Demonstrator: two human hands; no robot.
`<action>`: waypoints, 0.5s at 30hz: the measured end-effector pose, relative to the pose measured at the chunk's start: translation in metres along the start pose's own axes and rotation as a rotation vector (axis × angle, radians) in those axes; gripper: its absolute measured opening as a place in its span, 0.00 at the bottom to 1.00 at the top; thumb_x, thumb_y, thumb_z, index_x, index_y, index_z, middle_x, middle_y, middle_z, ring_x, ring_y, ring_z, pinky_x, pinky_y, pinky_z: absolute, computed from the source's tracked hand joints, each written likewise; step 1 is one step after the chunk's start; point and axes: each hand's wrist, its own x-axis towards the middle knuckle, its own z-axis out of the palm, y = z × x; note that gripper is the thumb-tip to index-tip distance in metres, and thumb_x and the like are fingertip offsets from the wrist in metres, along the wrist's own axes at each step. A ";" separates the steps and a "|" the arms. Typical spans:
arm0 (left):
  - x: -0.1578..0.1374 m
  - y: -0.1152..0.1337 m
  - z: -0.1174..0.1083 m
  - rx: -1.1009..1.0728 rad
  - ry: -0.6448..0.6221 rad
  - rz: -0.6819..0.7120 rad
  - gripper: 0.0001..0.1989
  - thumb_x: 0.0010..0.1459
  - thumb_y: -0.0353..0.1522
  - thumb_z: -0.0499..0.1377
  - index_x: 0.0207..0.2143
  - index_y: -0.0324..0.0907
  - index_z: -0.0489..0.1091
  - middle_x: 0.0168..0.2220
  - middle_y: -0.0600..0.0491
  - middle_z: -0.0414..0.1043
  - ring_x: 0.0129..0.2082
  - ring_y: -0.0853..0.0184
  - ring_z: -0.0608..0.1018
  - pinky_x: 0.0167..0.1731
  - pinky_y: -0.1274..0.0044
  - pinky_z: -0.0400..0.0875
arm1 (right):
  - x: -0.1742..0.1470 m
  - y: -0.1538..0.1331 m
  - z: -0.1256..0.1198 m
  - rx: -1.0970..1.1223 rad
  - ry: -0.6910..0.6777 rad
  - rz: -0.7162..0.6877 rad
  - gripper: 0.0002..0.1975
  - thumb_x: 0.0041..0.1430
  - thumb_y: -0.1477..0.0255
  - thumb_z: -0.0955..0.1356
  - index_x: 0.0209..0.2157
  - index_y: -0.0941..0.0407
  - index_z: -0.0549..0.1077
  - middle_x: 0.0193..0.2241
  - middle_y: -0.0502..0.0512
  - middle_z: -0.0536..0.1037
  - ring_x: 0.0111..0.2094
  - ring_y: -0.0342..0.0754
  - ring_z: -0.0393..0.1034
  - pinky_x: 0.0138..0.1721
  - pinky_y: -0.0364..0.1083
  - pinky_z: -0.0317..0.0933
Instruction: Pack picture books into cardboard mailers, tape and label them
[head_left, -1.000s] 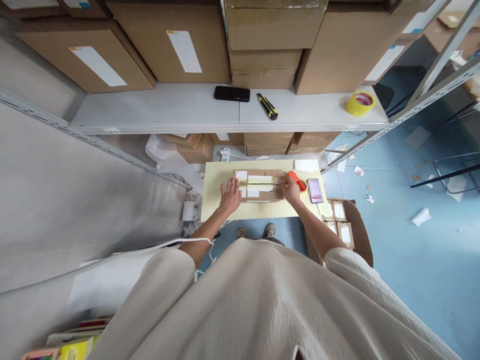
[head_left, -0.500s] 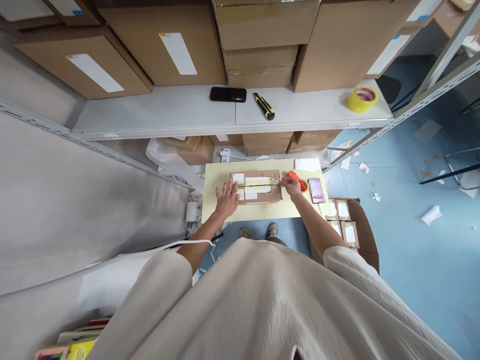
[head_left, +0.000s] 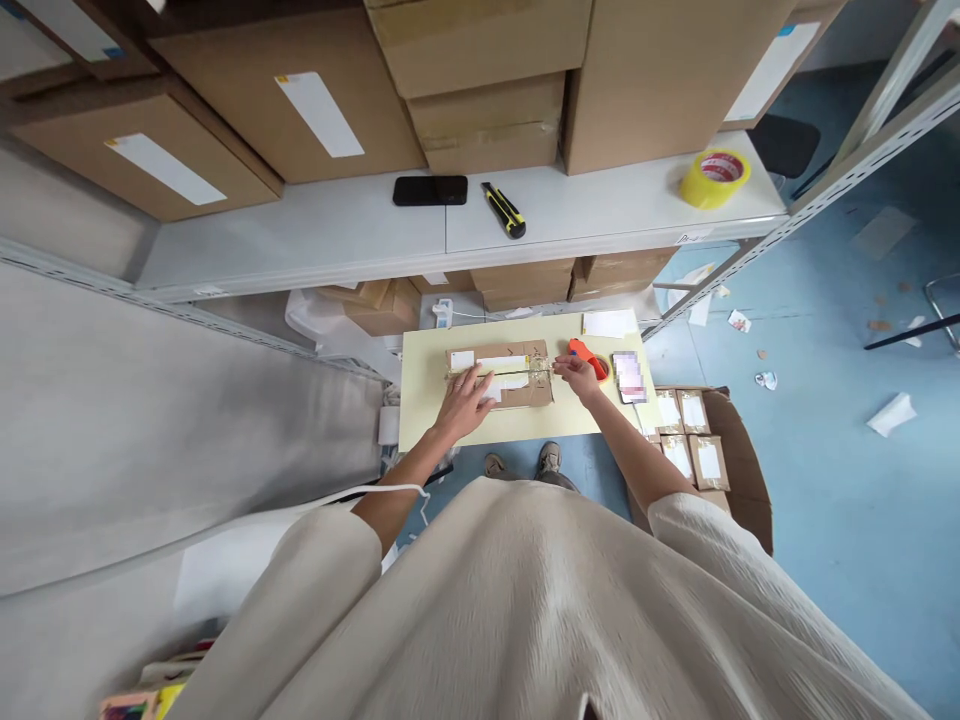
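A small brown cardboard box (head_left: 538, 392) with white labels lies on the pale yellow table (head_left: 420, 425). A dark lengthwise seam runs along its top, and clear tape shines at its right end. My left hand (head_left: 463, 402) rests on the left half of the box, fingers spread. Just off the right end, my right hand (head_left: 577, 376) has thumb and fingertips pinched together; what they hold, if anything, is too small to make out. Beside the right hand lies an orange-red tape dispenser (head_left: 585, 354), and a phone (head_left: 628, 378) with a lit screen is right of that.
Above the table, a grey shelf (head_left: 300, 235) bears large cartons (head_left: 360, 100), a black phone (head_left: 430, 190), a yellow-black utility knife (head_left: 504, 209) and a yellow tape roll (head_left: 715, 179). An open carton (head_left: 739, 450) with several small boxes stands at the right. Paper scraps litter the blue floor.
My left hand has slid right, from the box's left end toward its middle. My right hand, still pinched, has come slightly away from the box's right end. The camera view has shifted a little.
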 end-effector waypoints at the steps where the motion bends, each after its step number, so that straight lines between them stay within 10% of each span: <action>1: 0.002 0.003 0.001 -0.001 -0.009 0.005 0.35 0.79 0.44 0.51 0.83 0.46 0.59 0.85 0.41 0.52 0.84 0.45 0.56 0.81 0.50 0.51 | -0.001 0.004 -0.005 -0.106 0.034 -0.007 0.23 0.60 0.51 0.75 0.47 0.53 0.82 0.48 0.64 0.87 0.51 0.60 0.81 0.55 0.58 0.75; 7: 0.004 0.012 0.008 0.037 -0.002 -0.035 0.34 0.79 0.43 0.51 0.82 0.44 0.60 0.85 0.39 0.52 0.84 0.45 0.56 0.82 0.50 0.48 | -0.005 0.031 -0.042 -0.785 0.178 -0.069 0.24 0.68 0.64 0.67 0.62 0.53 0.80 0.68 0.70 0.76 0.67 0.68 0.70 0.64 0.65 0.67; 15: 0.003 0.007 0.010 0.026 -0.018 -0.036 0.38 0.76 0.47 0.59 0.82 0.47 0.60 0.85 0.41 0.51 0.84 0.44 0.56 0.82 0.50 0.50 | 0.019 0.053 -0.044 -1.003 0.050 -0.066 0.26 0.69 0.64 0.67 0.65 0.52 0.79 0.54 0.71 0.82 0.63 0.70 0.71 0.63 0.69 0.62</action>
